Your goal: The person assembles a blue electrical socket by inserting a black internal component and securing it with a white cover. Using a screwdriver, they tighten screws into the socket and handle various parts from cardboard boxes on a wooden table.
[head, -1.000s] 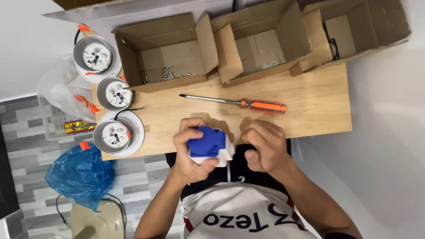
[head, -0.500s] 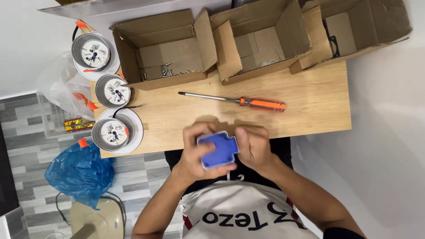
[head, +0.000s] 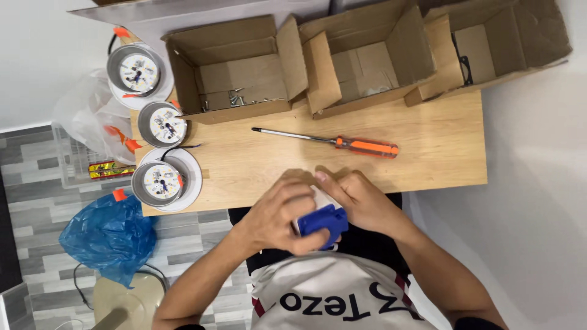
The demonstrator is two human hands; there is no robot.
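Blue plastic is showing between both hands: a small blue and white plastic block [head: 322, 220] is being held just off the near edge of the light wooden bench [head: 440, 153], above the person's lap. The left hand [head: 278, 217] is wrapping around its left side with fingers clamped on it, and the right hand [head: 361, 198] is closing over its top and right side, also gripping it. An orange-handled screwdriver with a long steel shaft [head: 333, 142] is lying on the bench just beyond the hands, untouched. Three open brown cardboard boxes [head: 238, 67] are standing along the far edge, the left one holding a few small screws. Three round white recessed lamp fittings [head: 162, 182] are sitting at the left end, partly overhanging. Since the block is hovering off the bench, a slipping grip would likely be sending it or any loose piece to the grey tiled floor [head: 36, 201]; an elbow swinging left might be nudging the overhanging fittings off too.
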